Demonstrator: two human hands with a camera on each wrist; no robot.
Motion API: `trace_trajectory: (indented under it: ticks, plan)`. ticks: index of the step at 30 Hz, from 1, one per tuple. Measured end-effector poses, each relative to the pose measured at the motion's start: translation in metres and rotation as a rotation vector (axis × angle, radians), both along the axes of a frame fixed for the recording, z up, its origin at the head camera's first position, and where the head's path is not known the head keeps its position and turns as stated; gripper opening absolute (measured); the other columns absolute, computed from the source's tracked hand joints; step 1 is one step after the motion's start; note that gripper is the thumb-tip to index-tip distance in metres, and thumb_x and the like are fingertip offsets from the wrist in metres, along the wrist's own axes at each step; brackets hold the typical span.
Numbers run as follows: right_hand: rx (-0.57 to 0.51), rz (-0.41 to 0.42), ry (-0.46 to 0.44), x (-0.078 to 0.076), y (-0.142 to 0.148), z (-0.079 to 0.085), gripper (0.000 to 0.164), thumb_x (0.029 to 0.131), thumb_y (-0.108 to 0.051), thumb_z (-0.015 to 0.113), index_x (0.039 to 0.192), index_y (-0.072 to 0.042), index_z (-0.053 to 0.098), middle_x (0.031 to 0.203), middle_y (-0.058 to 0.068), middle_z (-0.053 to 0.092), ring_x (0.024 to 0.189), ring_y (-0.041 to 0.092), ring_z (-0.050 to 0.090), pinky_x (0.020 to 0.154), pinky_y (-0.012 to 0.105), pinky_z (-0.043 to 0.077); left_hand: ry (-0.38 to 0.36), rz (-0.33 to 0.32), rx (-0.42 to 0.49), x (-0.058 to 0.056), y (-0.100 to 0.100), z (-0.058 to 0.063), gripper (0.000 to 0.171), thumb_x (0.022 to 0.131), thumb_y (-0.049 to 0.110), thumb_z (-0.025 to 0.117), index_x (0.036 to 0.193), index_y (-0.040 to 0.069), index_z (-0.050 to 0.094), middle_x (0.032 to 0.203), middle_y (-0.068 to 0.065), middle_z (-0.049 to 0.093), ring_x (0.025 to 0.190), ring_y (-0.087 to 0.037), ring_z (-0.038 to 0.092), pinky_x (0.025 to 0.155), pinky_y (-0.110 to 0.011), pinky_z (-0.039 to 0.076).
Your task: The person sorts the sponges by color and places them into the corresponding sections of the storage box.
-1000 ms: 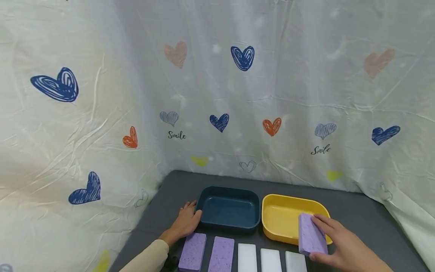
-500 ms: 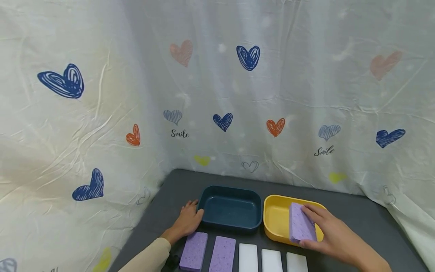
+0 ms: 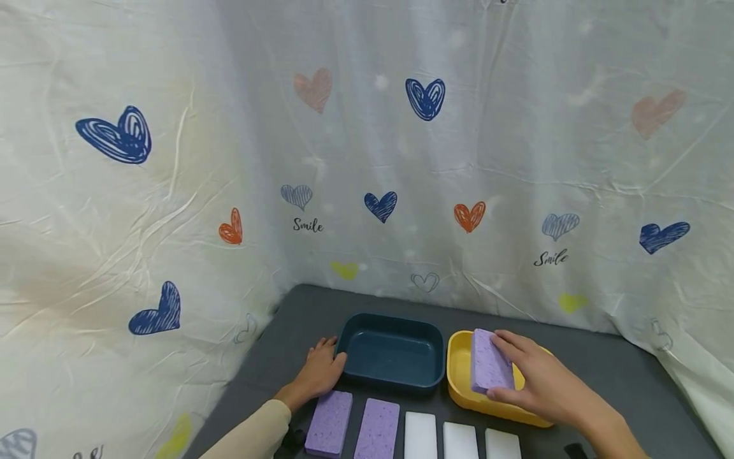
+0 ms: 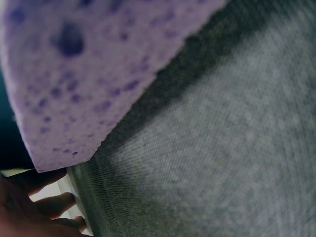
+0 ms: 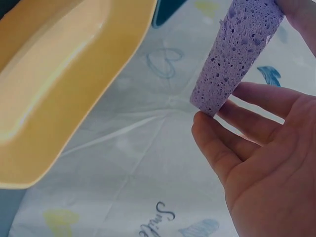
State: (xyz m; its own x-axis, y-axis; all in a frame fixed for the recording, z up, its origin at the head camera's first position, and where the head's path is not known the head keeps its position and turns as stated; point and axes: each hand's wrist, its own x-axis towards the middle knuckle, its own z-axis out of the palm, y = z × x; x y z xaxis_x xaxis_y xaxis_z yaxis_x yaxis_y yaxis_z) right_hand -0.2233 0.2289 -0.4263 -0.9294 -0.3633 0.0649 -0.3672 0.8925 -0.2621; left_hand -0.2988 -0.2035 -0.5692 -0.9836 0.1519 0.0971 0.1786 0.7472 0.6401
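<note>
Head view shows the right hand (image 3: 536, 376) pinching a sponge (image 3: 490, 361) between its two ends, above the yellow tray (image 3: 493, 408), so its left edge is free. The left hand (image 3: 318, 371), fingers loose, lies against the blue tray (image 3: 390, 382) (perhaps to steady it). Between sponge and blue tray is some room; the height I cannot judge well.

Held sponge (image 5: 234, 57) matt w/ rough pores, yellow tub (image 5: 59, 84) glossy plast.
</note>
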Motion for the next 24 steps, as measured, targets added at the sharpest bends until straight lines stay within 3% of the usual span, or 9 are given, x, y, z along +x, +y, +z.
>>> trace_trajectory:
  ticks: [12, 24]
  plan:
    - [-0.009, 0.086, 0.046, -0.019, -0.025, -0.001, 0.1, 0.075, -0.074, 0.069, 0.15, -0.01, 0.047, 0.152, 0.011, 0.046, 0.132, 0.032, 0.051, 0.105, 0.054, 0.047, 0.009, 0.002, 0.004, -0.002, -0.001, -0.003, 0.045, 0.102, 0.022, 0.04, 0.137, 0.003, 0.061, 0.152, -0.025, 0.044, 0.147, -0.05, 0.028, 0.114, -0.074, 0.013]
    - [-0.039, 0.106, 0.073, -0.035, -0.055, -0.005, 0.099, 0.073, -0.065, 0.077, 0.152, -0.013, 0.045, 0.155, 0.009, 0.044, 0.135, 0.032, 0.048, 0.106, 0.056, 0.046, 0.011, 0.004, 0.006, -0.001, -0.001, -0.002, 0.046, 0.102, 0.022, 0.04, 0.137, 0.002, 0.061, 0.151, -0.026, 0.045, 0.146, -0.051, 0.028, 0.113, -0.075, 0.013]
